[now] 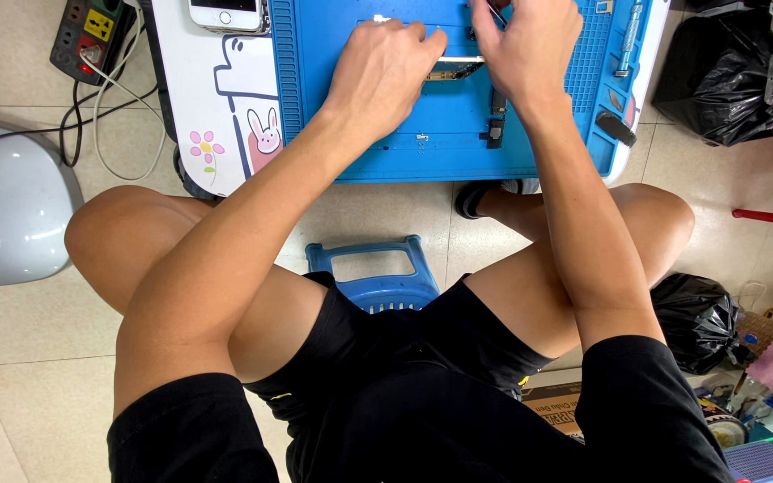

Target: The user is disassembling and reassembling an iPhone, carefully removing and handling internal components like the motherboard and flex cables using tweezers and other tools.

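Both hands work over the blue mat [333, 89] on the counter [216, 116]. The left hand [382, 67] and right hand [530, 45] pinch a small circuit board [454, 70] between the fingertips. Loose dark parts [496, 116] lie just beside it: disassembly appears underway, not finished. A white phone [228, 13] rests apart.

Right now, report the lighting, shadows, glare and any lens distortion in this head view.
Head view: even, bright indoor light, sharp throughout; soft shadows under the left hand and right hand on the blue work mat; faint sheen on the floor tiles; wide-angle lens bows the small table edges and stretches the forearms; the small part between the hands is mostly hidden.
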